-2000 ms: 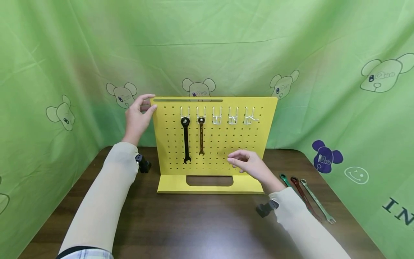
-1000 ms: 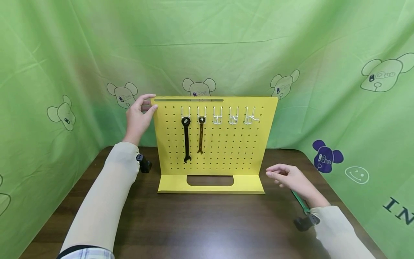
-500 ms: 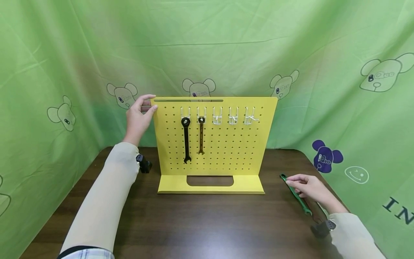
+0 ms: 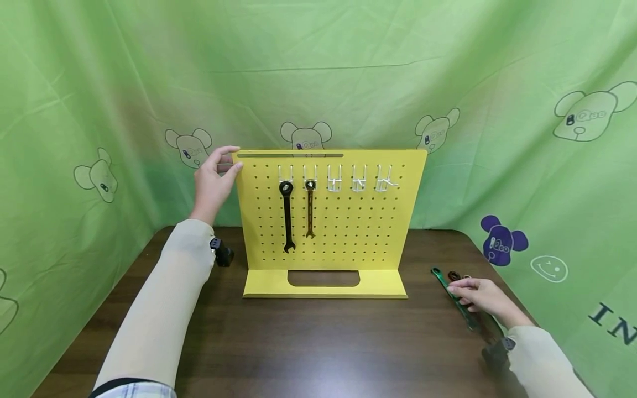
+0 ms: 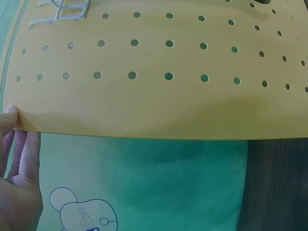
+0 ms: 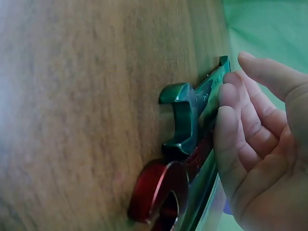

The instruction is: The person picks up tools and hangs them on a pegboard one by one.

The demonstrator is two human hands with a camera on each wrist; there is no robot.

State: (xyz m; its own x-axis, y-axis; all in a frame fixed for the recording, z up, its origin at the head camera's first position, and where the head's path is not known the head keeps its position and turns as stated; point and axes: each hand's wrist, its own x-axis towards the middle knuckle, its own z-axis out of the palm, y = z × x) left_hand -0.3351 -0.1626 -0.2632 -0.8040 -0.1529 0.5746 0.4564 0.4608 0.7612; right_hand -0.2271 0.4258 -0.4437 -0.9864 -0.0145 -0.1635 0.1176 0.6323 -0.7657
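At the table's right side, my right hand [image 4: 485, 299] has its fingertips on the shank of a green ratchet wrench [image 4: 440, 276], pinching it. The right wrist view shows that wrench's open end [image 6: 185, 120] above the table, beside the open end of a red wrench [image 6: 159, 192]. My left hand [image 4: 213, 179] holds the upper left corner of a yellow pegboard [image 4: 348, 232], thumb in front and fingers behind. On the board hang a black ratchet wrench [image 4: 287, 215] and a smaller bronze one [image 4: 310, 213]. My right hand mostly hides the red wrench and a silver one.
White double-wire hooks [image 4: 358, 179] without wrenches line the board's upper right. The board stands on a folded yellow base [image 4: 383, 283] on a dark wooden table [image 4: 318, 348]. Green printed cloth [image 4: 323, 72] surrounds the table at the back and sides.
My right hand has moved from in front of the board rightward and down to the green wrench. That wrench's open end has shifted slightly left. My left hand has stayed at the board's corner.
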